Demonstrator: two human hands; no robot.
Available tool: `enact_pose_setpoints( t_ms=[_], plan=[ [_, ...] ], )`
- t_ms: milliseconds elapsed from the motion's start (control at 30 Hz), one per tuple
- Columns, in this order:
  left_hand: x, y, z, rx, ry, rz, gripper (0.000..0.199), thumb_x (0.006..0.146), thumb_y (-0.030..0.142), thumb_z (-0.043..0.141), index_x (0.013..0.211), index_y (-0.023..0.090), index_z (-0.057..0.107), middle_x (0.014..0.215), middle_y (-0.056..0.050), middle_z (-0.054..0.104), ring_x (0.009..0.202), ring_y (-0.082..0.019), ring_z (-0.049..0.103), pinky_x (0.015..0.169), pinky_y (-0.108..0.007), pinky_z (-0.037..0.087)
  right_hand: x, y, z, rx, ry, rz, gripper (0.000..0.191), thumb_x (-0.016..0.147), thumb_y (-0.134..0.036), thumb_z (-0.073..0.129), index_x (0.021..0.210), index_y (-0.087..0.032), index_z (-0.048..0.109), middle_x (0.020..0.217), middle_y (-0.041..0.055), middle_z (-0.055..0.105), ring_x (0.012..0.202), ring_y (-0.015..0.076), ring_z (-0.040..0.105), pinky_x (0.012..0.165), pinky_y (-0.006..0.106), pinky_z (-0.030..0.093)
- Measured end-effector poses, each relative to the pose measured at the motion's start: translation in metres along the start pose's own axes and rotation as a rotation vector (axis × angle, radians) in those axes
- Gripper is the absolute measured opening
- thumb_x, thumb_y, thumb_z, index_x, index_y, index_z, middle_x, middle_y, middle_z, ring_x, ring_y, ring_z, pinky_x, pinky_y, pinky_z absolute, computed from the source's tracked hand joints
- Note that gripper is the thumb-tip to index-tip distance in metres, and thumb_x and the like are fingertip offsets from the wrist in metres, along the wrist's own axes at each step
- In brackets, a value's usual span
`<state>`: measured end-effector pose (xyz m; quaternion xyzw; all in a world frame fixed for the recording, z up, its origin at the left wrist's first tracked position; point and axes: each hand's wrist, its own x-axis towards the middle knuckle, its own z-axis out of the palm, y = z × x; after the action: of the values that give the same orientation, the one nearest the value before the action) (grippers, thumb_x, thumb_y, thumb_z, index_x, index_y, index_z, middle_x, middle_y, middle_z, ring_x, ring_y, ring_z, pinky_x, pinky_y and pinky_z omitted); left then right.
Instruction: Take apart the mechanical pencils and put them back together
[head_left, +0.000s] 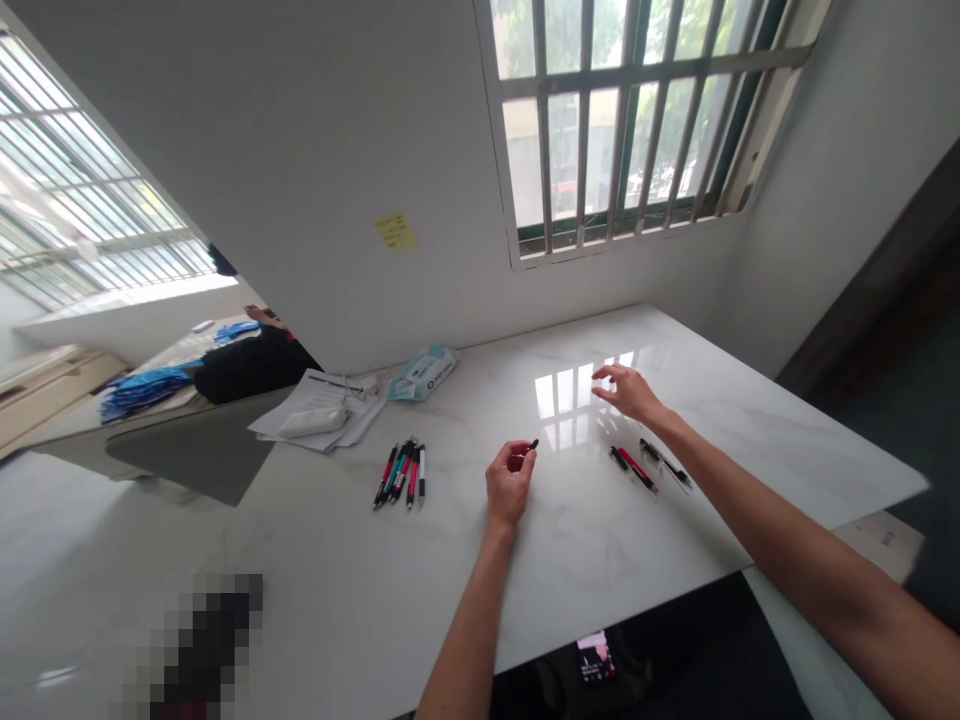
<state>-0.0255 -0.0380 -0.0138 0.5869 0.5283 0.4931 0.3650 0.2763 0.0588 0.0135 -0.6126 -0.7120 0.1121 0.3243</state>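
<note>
My left hand (510, 482) rests on the white marbled table with its fingers curled in a pinch. From between thumb and fingertips pokes the end of a small black pen piece (534, 444); the rest of it is hidden by the fingers. To the right, my right hand (628, 392) hovers over the table, thumb and fingers apart, and nothing shows in it. Just below that hand lie a red and black pen (637, 471) and some black and clear pens (664, 463). A bunch of several red, teal and white pens (400, 475) lies left of my left hand.
Behind the bunch are papers (300, 438) with a white object (313, 420) on them, beside a light-blue packet (424, 374). A dark glossy surface (675, 660) with a lit phone screen (595, 657) is at the near edge. A barred window (622, 130) is above.
</note>
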Motion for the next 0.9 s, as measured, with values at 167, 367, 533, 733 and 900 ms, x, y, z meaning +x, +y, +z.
enact_pose_setpoints(
  t_ms=[167,367,533,733,900],
  plan=[
    [0.001,0.000,0.001,-0.055,0.030,-0.030,0.025,0.088,0.043,0.071,0.098,0.020,0.074,0.083,-0.002,0.070,0.074,-0.015,0.063,0.070,-0.026,0.050,0.012,0.039,0.008,-0.133,-0.103,0.072,0.030,0.090,-0.034,0.075,0.114,-0.018,0.076,0.115,0.0123,0.075,0.093,0.0244,0.071,0.083,0.034,0.054],
    [0.001,-0.002,-0.001,-0.085,0.037,-0.044,0.025,0.087,0.043,0.071,0.097,0.020,0.074,0.086,-0.003,0.072,0.076,-0.016,0.064,0.073,-0.027,0.051,0.012,0.044,0.021,-0.138,-0.158,0.090,0.019,0.091,-0.013,0.065,0.102,-0.017,0.080,0.097,0.0092,0.080,0.083,0.0198,0.072,0.075,0.027,0.051],
    [0.003,-0.004,-0.002,-0.134,0.047,-0.054,0.027,0.085,0.043,0.074,0.098,0.020,0.075,0.087,-0.004,0.073,0.077,-0.016,0.065,0.074,-0.028,0.052,0.018,0.042,0.022,-0.113,-0.152,0.098,0.024,0.089,-0.008,0.063,0.101,-0.018,0.081,0.094,0.0078,0.080,0.081,0.0176,0.072,0.076,0.025,0.052],
    [0.006,-0.008,-0.004,-0.163,0.047,-0.066,0.028,0.086,0.044,0.074,0.099,0.019,0.074,0.088,-0.004,0.072,0.077,-0.016,0.064,0.076,-0.028,0.053,0.024,0.056,0.001,-0.068,-0.092,0.130,0.019,0.093,-0.022,0.064,0.104,-0.019,0.080,0.097,0.0073,0.080,0.087,0.0187,0.073,0.078,0.026,0.054],
    [0.009,-0.012,-0.004,-0.157,0.038,-0.074,0.028,0.087,0.044,0.074,0.100,0.019,0.074,0.090,-0.004,0.073,0.077,-0.015,0.063,0.076,-0.028,0.053,0.022,0.063,-0.011,-0.044,-0.106,0.128,0.021,0.094,-0.032,0.067,0.105,-0.019,0.079,0.100,0.0078,0.080,0.087,0.0192,0.074,0.077,0.027,0.055]
  ],
)
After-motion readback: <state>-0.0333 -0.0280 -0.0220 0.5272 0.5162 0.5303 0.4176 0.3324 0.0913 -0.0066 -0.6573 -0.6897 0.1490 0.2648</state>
